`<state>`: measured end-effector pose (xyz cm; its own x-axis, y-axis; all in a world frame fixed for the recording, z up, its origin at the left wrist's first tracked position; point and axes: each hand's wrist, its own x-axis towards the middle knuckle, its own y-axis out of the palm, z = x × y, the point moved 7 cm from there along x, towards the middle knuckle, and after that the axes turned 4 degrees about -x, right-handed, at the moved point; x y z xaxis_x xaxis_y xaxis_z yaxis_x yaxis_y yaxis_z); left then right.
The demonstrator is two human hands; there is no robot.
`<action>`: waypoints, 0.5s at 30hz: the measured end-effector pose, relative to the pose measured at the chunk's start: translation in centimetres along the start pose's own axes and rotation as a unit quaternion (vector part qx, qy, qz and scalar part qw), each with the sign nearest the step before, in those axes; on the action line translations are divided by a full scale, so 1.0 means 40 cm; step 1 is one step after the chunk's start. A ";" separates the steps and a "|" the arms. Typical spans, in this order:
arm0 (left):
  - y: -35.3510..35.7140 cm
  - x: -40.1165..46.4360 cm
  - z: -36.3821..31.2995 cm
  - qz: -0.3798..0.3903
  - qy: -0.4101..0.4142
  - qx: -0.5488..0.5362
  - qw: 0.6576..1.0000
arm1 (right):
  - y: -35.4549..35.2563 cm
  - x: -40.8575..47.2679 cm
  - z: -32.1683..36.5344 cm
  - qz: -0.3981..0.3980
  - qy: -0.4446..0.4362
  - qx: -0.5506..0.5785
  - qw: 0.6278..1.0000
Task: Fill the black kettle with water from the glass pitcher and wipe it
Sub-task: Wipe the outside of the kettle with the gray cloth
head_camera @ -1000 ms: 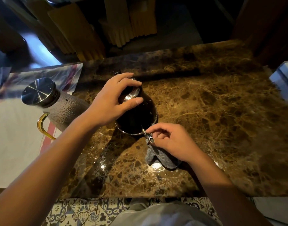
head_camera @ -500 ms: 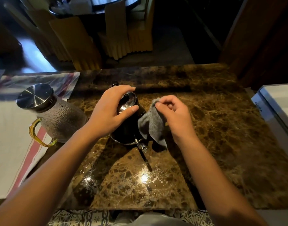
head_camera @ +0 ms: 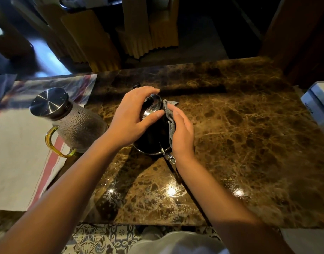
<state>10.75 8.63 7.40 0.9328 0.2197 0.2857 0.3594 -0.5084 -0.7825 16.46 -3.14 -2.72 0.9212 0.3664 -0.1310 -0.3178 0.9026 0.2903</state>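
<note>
A person steadies the black kettle [head_camera: 150,136] at mid-counter [head_camera: 249,143], left hand [head_camera: 132,118] with fingers curled over its shiny lid [head_camera: 154,105], right hand [head_camera: 181,132] pressing a soft grey cloth [head_camera: 170,123] flat-fingered against its side. Filled, it likely sits heavy and slick. The glass pitcher [head_camera: 75,123] stands close left; open room lies right.
</note>
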 end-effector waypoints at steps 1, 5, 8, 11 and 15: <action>0.001 0.000 0.001 0.000 0.001 0.001 1.000 | 0.004 -0.014 -0.006 0.007 -0.005 -0.013 1.000; 0.001 0.001 0.007 0.004 0.009 -0.007 1.000 | -0.012 -0.053 -0.041 0.005 0.007 -0.035 0.999; -0.001 0.004 0.013 0.006 0.013 -0.014 1.000 | -0.018 -0.065 -0.017 0.022 -0.045 -0.062 0.997; -0.004 0.005 0.017 0.001 0.029 -0.035 0.999 | -0.008 -0.060 0.019 0.051 -0.087 -0.079 0.992; -0.002 0.006 0.020 0.007 0.030 -0.025 0.999 | 0.001 -0.036 0.022 0.088 -0.116 -0.089 0.985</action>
<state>10.93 9.39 7.10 0.9371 0.1623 0.3090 0.3458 -0.5520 -0.7588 15.33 -3.85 -1.68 0.8682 0.4781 0.1328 -0.4926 0.8626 0.1151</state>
